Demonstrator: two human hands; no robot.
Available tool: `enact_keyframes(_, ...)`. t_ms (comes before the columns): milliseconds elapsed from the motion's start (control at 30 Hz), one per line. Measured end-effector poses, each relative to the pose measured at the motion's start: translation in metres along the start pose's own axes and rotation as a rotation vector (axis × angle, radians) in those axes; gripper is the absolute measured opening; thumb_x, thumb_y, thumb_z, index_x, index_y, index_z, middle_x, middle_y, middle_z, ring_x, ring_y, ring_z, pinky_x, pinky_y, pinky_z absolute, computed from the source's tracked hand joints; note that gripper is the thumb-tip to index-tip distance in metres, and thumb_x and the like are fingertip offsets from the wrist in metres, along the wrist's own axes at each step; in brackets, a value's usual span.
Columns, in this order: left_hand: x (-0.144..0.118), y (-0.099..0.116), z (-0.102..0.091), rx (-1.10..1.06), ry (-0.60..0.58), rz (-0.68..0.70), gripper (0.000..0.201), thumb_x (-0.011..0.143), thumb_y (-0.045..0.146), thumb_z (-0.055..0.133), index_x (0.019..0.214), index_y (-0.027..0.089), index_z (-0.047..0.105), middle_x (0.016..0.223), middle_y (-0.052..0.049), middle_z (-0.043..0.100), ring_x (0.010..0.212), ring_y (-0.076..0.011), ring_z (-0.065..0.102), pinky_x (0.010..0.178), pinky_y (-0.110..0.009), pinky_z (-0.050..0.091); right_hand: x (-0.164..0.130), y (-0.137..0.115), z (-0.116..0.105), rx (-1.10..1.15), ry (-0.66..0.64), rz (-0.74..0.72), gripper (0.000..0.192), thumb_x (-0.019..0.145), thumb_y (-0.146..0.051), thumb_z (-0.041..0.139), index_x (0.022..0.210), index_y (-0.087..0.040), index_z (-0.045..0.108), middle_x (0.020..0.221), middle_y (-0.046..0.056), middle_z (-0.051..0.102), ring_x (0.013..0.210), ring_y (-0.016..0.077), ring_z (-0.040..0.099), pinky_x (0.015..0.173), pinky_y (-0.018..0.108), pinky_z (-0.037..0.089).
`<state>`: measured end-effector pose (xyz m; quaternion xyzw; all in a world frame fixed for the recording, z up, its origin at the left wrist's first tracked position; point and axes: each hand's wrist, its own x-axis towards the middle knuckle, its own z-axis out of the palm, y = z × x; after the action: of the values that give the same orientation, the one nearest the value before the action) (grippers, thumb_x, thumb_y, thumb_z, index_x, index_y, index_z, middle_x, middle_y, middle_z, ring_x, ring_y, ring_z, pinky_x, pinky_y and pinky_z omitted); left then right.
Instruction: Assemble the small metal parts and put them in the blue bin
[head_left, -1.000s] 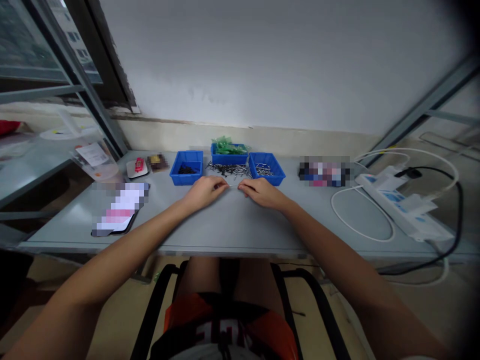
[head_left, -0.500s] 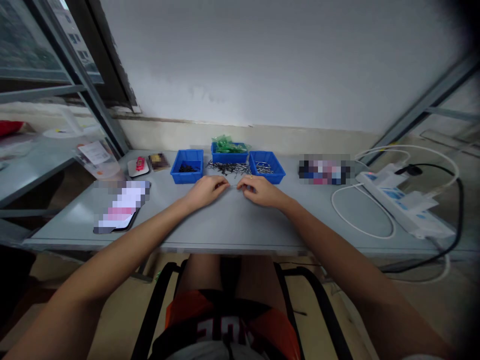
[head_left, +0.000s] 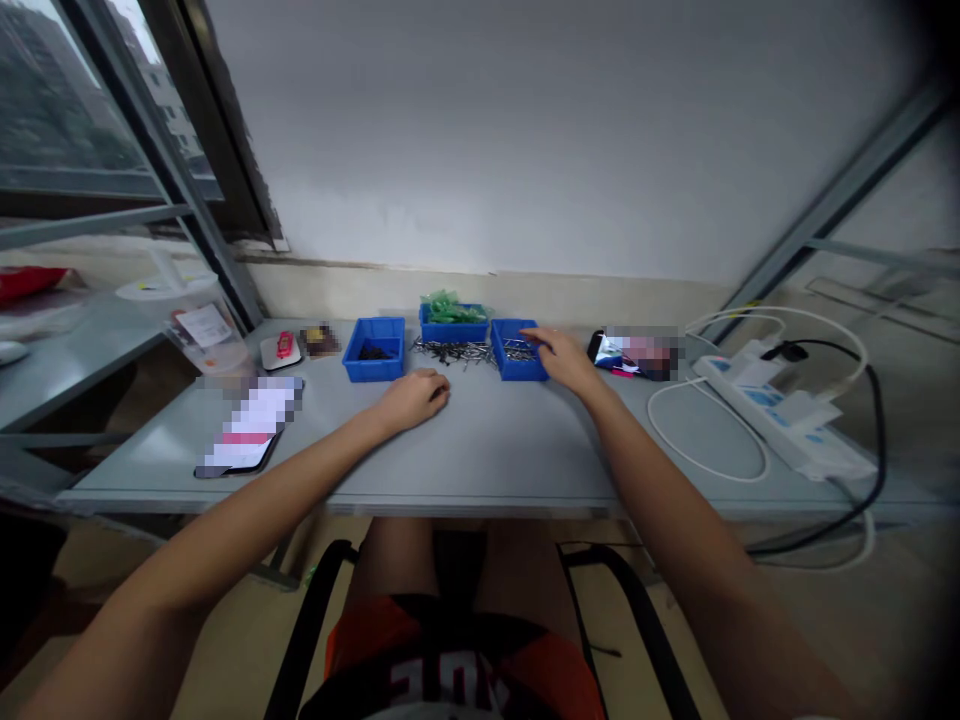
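Head view: the left hand (head_left: 411,397) rests on the grey table (head_left: 480,450), near the middle of it, with its fingers curled together toward the right; whether a small part is pinched between the fingertips cannot be told, since the fingers hide it; this hand lies just near of the loose pile of metal pins (head_left: 451,351) and to the near right of the left blue bin (head_left: 374,349), which holds small dark parts.

The right hand (head_left: 564,360) reaches to the far right, with its fingers spread apart over the near right edge of the right blue bin (head_left: 514,352); the fingertips point left, into the bin, where more metal pins lie; no pin is seen clamped in the fingers; the bin lies directly left of the palm, so the right hand is far nearer to it than the left hand; single pins are too small for their long axis to be read.

The third blue bin (head_left: 453,322) stands at the far side, between the other two, with green parts heaped in it; a phone (head_left: 251,427) lies near the left edge of the table; a power strip (head_left: 780,415) with white and black cables lies at the right, well apart from both hands.
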<state>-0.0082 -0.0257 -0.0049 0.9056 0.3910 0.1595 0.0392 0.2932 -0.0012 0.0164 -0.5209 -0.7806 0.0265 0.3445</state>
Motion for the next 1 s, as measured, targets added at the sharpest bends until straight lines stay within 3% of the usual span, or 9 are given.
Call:
enact_keyframes(167,0.021,0.004,0.004,0.221,-0.047,-0.104,0.032,0.095,0.021,0.037,0.101,0.009,0.066,0.102,-0.019,0.064,0.099,-0.0292,0.063,0.081,-0.038,0.050,0.002,-0.004,0.005,0.087,0.043,0.075,0.044,0.080,-0.013,0.041,0.118,-0.017,0.064,0.099,0.009,0.070,0.091,0.0233,0.063,0.090,0.043,0.048)
enact_keyframes(300,0.038,0.005,0.007,0.256,-0.018,-0.192,0.032,0.095,0.020,0.037,0.109,0.007,0.063,0.105,-0.020,0.064,0.096,-0.0278,0.065,0.079,-0.036,0.050,-0.001,-0.018,0.011,0.085,0.005,0.031,0.036,0.083,-0.016,0.044,0.112,-0.017,0.066,0.096,0.009,0.069,0.089,0.0226,0.062,0.087,0.040,0.048)
enact_keyframes(433,0.045,0.002,0.012,0.255,0.028,-0.241,0.033,0.096,0.025,0.036,0.111,0.008,0.061,0.107,-0.018,0.064,0.099,-0.0279,0.064,0.080,-0.036,0.051,-0.002,-0.025,0.016,0.093,0.096,-0.013,0.033,0.083,-0.015,0.044,0.107,-0.020,0.066,0.094,0.007,0.068,0.086,0.0215,0.061,0.083,0.037,0.049)
enact_keyframes(800,0.044,0.001,0.017,0.229,0.064,-0.315,0.034,0.097,0.028,0.038,0.108,0.011,0.065,0.111,-0.015,0.063,0.100,-0.0285,0.063,0.082,-0.038,0.051,-0.016,-0.049,0.028,0.100,0.465,-0.316,0.018,0.080,-0.026,0.057,0.097,-0.022,0.062,0.079,0.004,0.058,0.061,0.0172,0.051,0.064,0.036,0.048)
enact_keyframes(1000,0.046,-0.004,0.018,0.188,0.076,-0.322,0.034,0.097,0.026,0.037,0.105,0.013,0.066,0.109,-0.014,0.065,0.097,-0.0271,0.064,0.081,-0.037,0.051,-0.016,-0.055,0.038,0.037,0.396,-0.458,0.018,0.083,-0.020,0.054,0.100,-0.021,0.061,0.079,0.004,0.061,0.066,0.0170,0.054,0.064,0.033,0.048)
